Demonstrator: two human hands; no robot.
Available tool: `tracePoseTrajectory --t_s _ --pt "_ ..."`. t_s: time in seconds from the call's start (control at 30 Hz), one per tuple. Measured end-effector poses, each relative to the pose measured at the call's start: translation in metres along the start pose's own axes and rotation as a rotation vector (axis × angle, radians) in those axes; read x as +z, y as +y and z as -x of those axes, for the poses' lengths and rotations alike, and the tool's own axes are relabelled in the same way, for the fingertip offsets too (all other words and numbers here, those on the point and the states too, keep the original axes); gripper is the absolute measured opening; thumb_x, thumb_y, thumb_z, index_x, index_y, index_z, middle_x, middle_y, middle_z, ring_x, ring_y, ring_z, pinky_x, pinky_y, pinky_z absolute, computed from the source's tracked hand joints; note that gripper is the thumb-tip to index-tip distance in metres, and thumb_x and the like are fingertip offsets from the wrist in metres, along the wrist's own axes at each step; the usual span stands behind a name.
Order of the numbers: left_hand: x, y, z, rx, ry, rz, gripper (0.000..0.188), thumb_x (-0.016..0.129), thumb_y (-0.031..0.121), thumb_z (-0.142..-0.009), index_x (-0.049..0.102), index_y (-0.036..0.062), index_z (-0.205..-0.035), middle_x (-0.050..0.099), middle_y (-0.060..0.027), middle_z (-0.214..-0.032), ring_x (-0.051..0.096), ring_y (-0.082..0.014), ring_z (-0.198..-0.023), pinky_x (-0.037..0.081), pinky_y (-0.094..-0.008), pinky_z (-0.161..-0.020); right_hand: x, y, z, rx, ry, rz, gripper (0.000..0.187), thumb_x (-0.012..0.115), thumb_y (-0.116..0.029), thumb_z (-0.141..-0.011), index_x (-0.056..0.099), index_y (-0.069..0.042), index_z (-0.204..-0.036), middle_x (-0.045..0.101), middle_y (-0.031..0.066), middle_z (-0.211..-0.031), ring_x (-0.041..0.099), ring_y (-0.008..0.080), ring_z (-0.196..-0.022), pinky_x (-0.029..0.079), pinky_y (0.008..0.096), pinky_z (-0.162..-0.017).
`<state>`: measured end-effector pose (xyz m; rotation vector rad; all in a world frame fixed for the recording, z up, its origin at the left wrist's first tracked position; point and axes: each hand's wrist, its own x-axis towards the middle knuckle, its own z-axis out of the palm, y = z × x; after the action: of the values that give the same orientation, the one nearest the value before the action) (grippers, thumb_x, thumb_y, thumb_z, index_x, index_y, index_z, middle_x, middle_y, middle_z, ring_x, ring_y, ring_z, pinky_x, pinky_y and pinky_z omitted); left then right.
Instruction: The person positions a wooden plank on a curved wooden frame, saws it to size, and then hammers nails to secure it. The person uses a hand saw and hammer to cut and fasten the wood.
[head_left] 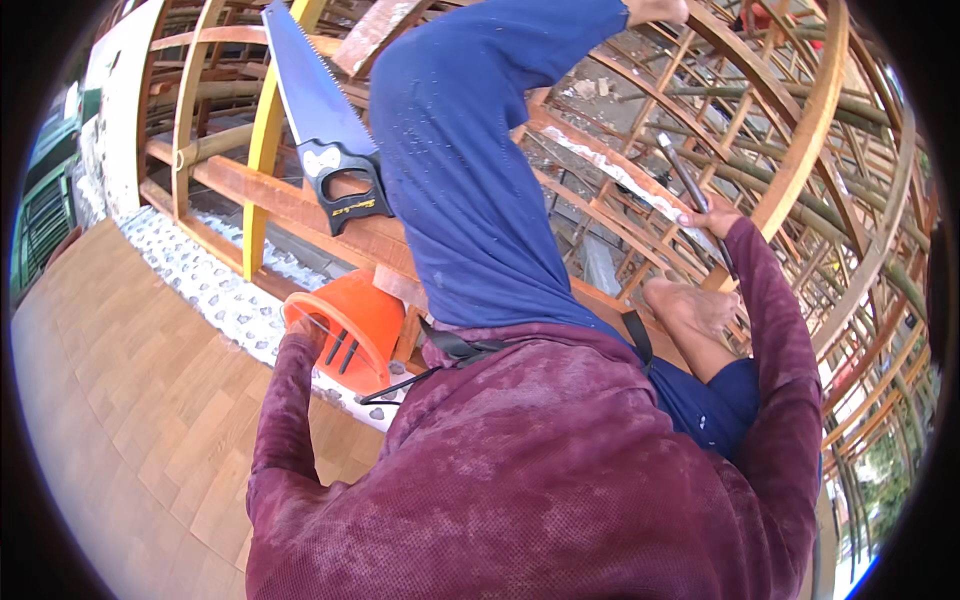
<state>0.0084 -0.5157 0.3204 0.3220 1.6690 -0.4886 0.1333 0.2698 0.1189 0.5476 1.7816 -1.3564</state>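
My left hand reaches into the mouth of a tipped orange bucket at my left side. The bucket's wall hides most of its fingers, and dark slits or strips show inside. Out to the right, my right hand is closed around a hammer with a dark handle; its pale metal end points up and away. A handsaw with a blue blade and black grip leans on the wooden beams, just left of my raised knee.
Wooden beams and curved ribs form an open frame ahead and to the right, with gaps between them. My bare foot rests among the beams. Wood-patterned flooring and a spotted white strip lie at left.
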Motion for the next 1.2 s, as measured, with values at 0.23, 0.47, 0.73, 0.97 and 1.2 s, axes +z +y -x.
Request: tracePoseTrajectory --t_s 0.23,0.47,0.73,0.97,1.2 --pt "-0.234 0.194 -0.019 0.487 0.676 0.826 0.052 0.051 0.051 -0.086 0.051 0.0141 -0.122 0.051 -0.0056 -0.126 0.055 -0.0215 -0.109 0.050 -0.0390 -0.087 0.007 -0.037 0.015 0.048 0.040 0.035 0.057 0.091 -0.046 -0.063 0.060 -0.007 -0.091 0.058 0.0022 -0.084 0.053 0.0180 -0.087 0.041 0.0294 -0.081" --pt "-0.490 0.446 -0.060 1.124 0.125 1.808 0.084 0.046 0.075 -0.081 0.031 0.0214 -0.143 0.031 -0.0024 -0.148 0.041 -0.0211 -0.126 0.044 -0.0412 -0.098 0.011 -0.041 0.010 0.061 0.024 0.034 0.057 0.092 -0.041 -0.064 0.058 -0.007 -0.095 0.058 0.0017 -0.089 0.053 0.0166 -0.088 0.041 0.0295 -0.081" --pt "-0.561 0.516 -0.105 1.237 -0.041 1.857 0.100 0.043 0.089 -0.077 0.024 0.0268 -0.153 0.026 -0.0011 -0.157 0.036 -0.0237 -0.132 0.041 -0.0424 -0.102 0.014 -0.042 0.011 0.071 0.036 0.059 0.063 0.092 -0.050 -0.058 0.060 -0.007 -0.090 0.059 0.0031 -0.085 0.055 0.0190 -0.086 0.041 0.0309 -0.079" --pt "-0.558 0.530 -0.111 1.381 0.212 1.833 0.087 0.039 0.075 -0.091 0.024 0.0149 -0.151 0.018 -0.0044 -0.158 0.028 -0.0354 -0.140 0.032 -0.0644 -0.106 0.015 -0.065 0.030 0.055 0.042 -0.019 0.059 0.092 -0.046 -0.061 0.061 -0.007 -0.092 0.060 0.0043 -0.083 0.057 0.0203 -0.085 0.042 0.0325 -0.078" --pt "-0.546 0.537 -0.096 1.485 0.089 1.791 0.090 0.044 0.076 -0.087 0.027 0.0138 -0.149 0.029 -0.0144 -0.152 0.038 -0.0323 -0.133 0.033 -0.0554 -0.109 0.018 -0.056 0.010 0.043 0.037 -0.071 0.061 0.092 -0.039 -0.062 0.066 -0.003 -0.103 0.068 0.0081 -0.094 0.061 0.0220 -0.090 0.045 0.0342 -0.083"
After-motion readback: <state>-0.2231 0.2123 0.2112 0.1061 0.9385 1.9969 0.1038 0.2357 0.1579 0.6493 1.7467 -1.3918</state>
